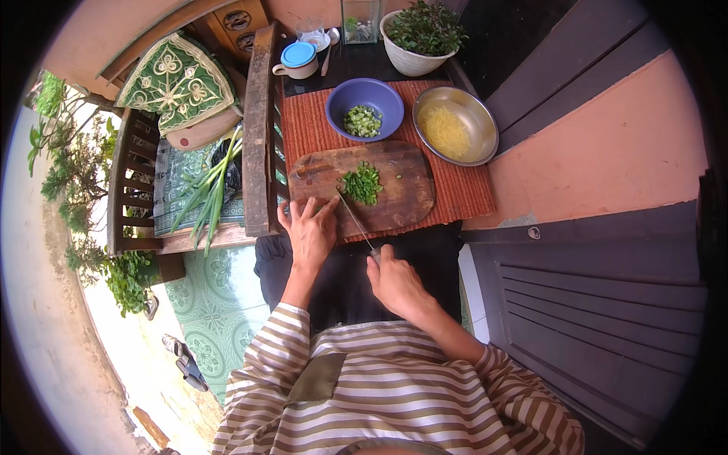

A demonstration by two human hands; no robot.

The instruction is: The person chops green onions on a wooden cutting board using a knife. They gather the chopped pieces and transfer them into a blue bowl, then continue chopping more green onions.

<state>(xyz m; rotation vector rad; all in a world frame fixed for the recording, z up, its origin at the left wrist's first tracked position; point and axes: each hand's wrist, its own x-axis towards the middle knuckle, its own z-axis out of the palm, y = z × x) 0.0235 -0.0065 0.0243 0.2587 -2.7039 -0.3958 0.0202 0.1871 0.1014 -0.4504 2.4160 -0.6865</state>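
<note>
A worn wooden cutting board (406, 196) lies on an orange-red woven mat, with a small heap of chopped green onion leaves (363, 183) near its middle. My right hand (398, 284) grips the handle of a kitchen knife (356, 220); its blade points up and left, the tip just left of the heap. My left hand (311, 230) rests at the board's lower left edge, fingers bent, beside the blade's tip; whether anything lies beneath the fingers is hidden. Behind the board, a purple plastic bowl (335, 108) holds sliced pale green onion. A metal bowl (490, 136) of yellow shreds stands to its right.
Whole green onions (213, 190) lie on the wooden bench at left, beyond its armrest (260, 136). Behind the bowls stand a lidded cup (298, 61), a drinking glass (310, 33), a spoon (332, 41), a glass container (360, 23) and a potted plant (421, 48). A wall borders the right.
</note>
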